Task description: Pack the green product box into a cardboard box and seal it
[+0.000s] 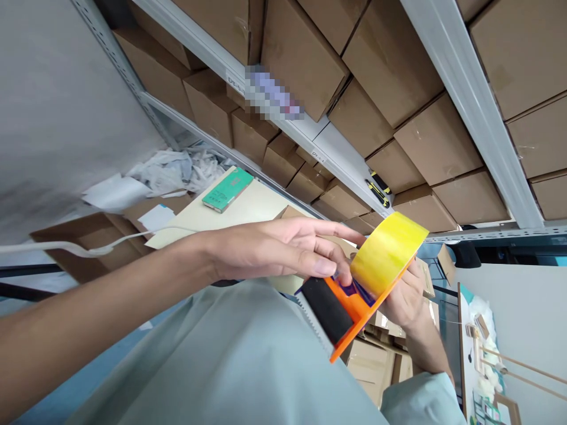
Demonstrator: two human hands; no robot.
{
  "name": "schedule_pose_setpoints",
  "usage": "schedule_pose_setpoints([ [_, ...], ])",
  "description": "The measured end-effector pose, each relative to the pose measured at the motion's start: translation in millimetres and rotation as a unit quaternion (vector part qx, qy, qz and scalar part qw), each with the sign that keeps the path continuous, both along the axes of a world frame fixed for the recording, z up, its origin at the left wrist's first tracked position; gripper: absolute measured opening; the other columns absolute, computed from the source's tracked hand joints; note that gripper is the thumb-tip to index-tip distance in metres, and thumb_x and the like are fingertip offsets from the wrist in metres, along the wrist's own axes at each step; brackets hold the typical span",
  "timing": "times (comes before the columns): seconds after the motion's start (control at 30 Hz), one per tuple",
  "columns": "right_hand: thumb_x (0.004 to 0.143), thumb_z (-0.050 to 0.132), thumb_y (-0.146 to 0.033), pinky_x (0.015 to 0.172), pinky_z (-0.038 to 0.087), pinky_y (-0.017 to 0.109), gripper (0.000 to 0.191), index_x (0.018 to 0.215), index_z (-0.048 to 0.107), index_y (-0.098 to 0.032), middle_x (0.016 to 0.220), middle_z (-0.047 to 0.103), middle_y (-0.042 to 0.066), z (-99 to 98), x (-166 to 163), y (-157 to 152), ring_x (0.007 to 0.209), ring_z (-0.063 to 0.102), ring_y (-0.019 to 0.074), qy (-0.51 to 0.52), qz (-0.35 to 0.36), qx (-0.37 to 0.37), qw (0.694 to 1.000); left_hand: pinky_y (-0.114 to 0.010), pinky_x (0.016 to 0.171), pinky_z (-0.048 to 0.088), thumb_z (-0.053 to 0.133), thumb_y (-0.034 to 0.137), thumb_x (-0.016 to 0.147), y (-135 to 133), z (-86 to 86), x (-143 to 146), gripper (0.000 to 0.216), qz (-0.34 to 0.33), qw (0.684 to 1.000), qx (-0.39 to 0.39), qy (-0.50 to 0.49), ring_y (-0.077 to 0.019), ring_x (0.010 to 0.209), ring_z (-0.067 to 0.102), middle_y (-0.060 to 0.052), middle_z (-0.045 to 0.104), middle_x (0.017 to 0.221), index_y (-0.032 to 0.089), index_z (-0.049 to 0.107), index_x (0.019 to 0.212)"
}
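An orange tape gun (361, 307) with a black roller and a toothed metal cutting edge is tilted in front of my body. It carries a roll of yellow packing tape (390, 252). My right hand (405, 295) is closed round it from behind, its fingers mostly hidden by the roll and frame. From the left reaches my left hand (283, 248), index finger stretched toward the roll. Its thumb and bent fingers close on the tape gun between roll and roller; whether a tape end is pinched there is hidden.
Shelves with many cardboard boxes (385, 59) rise ahead. Two yellow-and-black cutters (378, 190) lie on a shelf beam. A green box (228, 189) rests on a cream table (270, 203). A white cable (88, 251) crosses at left, above an open carton (84, 239).
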State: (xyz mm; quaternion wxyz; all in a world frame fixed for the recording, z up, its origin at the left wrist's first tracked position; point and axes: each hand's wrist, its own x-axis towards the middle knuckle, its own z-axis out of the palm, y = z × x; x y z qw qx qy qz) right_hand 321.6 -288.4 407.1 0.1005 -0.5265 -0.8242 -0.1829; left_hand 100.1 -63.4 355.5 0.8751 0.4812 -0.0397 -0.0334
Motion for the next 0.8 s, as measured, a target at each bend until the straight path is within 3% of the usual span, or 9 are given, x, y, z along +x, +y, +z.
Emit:
schedule_pose_setpoints([
  [0.13, 0.109, 0.060, -0.018, 0.077, 0.048, 0.036, 0.023, 0.090, 0.070, -0.026, 0.075, 0.071, 0.001, -1.2, 5, -1, 0.069, 0.063, 0.0207, -0.001, -0.032, -0.007, 0.999, -0.039, 0.095, 0.061, 0.089, 0.058, 0.085, 1, 2.9, -4, 0.080, 0.021, 0.999, -0.002, -0.026, -0.0315, 0.116, 0.077, -0.012, 0.083, 0.114, 0.027, 0.067, 0.155],
  [0.37, 0.110, 0.057, -0.019, 0.075, 0.048, 0.037, 0.024, 0.089, 0.064, -0.025, 0.073, 0.068, 0.001, 0.5, 4, 8, 0.068, 0.062, 0.0209, -0.015, -0.023, 0.017, 0.999, -0.039, 0.095, 0.065, 0.086, 0.052, 0.090, -10, 27.0, -8, 0.062, 0.162, 0.984, 0.069, 0.030, -0.0270, 0.106, 0.079, -0.008, 0.081, 0.102, 0.026, 0.075, 0.145],
  [0.67, 0.107, 0.058, -0.010, 0.074, 0.045, 0.034, 0.029, 0.081, 0.056, -0.024, 0.072, 0.064, -0.001, -9.3, -1, 12, 0.065, 0.058, 0.0181, -0.008, -0.024, 0.034, 0.999, -0.035, 0.092, 0.064, 0.086, 0.051, 0.089, -10, 32.0, -11, 0.054, 0.242, 0.958, 0.142, 0.050, -0.0237, 0.096, 0.078, -0.001, 0.081, 0.094, 0.033, 0.078, 0.139],
  [0.8, 0.106, 0.058, -0.008, 0.074, 0.045, 0.033, 0.031, 0.080, 0.054, -0.025, 0.068, 0.061, -0.003, -16.7, -2, 9, 0.062, 0.056, 0.0174, -0.004, -0.037, 0.042, 0.998, -0.032, 0.089, 0.065, 0.089, 0.051, 0.085, -12, 32.3, -18, 0.062, 0.255, 0.949, 0.159, 0.099, -0.0253, 0.097, 0.079, 0.001, 0.081, 0.092, 0.038, 0.075, 0.143],
])
